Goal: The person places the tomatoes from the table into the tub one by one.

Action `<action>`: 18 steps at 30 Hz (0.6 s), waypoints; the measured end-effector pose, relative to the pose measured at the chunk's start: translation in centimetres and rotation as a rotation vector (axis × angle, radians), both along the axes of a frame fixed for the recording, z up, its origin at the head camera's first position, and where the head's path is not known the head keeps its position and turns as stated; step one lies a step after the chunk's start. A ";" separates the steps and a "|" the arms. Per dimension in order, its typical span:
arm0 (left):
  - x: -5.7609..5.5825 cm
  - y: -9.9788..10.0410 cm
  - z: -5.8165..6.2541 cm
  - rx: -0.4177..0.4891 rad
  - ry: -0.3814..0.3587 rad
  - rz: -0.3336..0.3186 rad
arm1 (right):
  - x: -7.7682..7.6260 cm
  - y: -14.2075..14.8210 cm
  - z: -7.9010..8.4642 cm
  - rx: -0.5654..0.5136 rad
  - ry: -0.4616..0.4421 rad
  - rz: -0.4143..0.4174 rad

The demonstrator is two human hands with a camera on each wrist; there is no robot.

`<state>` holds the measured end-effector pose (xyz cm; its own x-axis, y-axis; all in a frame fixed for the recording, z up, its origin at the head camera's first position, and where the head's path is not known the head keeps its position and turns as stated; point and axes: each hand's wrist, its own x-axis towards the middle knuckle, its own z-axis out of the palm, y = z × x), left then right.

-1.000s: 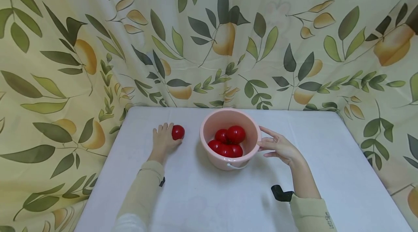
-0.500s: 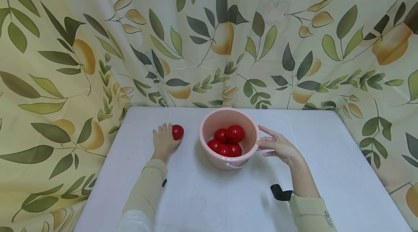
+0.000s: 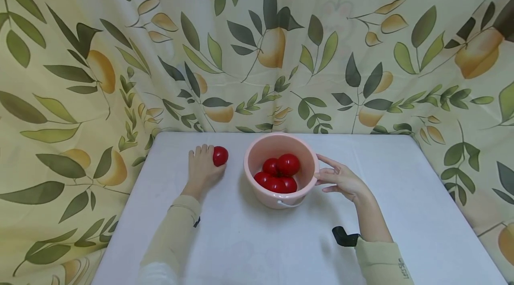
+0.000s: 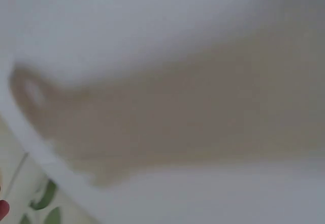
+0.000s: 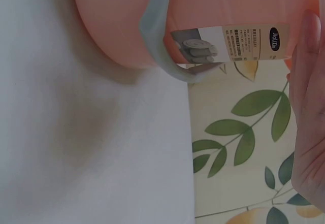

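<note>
In the head view, my left hand (image 3: 202, 169) grips a round, glossy red fruit (image 3: 220, 156) over the left part of the table, thumb on its near side. Right of it stands a pink bucket (image 3: 261, 198) with several similar red fruits (image 3: 288, 164) inside. My right hand (image 3: 341, 180) touches the bucket's right rim, its fingers spread and fairly straight. The right wrist view shows the thumb (image 5: 310, 33) against the wall of the bucket (image 5: 111, 26). Only a sliver of red shows at the lower left edge of the left wrist view.
The bucket's pale handle (image 3: 291, 204) hangs down at its front. Under everything is a white-covered table (image 3: 249, 249). A curtain (image 3: 257, 44) printed with leaves and fruit closes off the back and left. A blurred arm shadow (image 4: 167, 122) falls across the tabletop.
My left hand has risen a little with the red fruit in its grip, slightly up in the head view. The right hand and the bucket stay as they were.
</note>
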<state>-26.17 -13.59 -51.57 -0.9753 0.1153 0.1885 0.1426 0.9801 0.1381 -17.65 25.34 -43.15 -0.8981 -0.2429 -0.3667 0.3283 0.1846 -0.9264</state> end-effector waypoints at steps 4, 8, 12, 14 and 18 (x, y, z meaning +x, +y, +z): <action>-0.7 1.0 3.2 -0.019 0.098 -0.060 | 0.0 0.0 0.0 -0.004 -0.001 0.002; -1.0 2.3 6.5 -0.044 0.171 -0.107 | 0.0 0.0 0.0 -0.004 0.004 0.006; -0.5 4.1 9.1 -0.081 0.213 -0.168 | 0.0 0.0 0.0 -0.005 0.005 0.006; -0.1 5.1 10.1 -0.098 0.227 -0.201 | 0.0 -0.1 -0.1 -0.007 0.007 0.004; 0.8 7.0 11.0 -0.132 0.249 -0.270 | -0.1 -0.1 -0.1 -0.010 0.008 0.003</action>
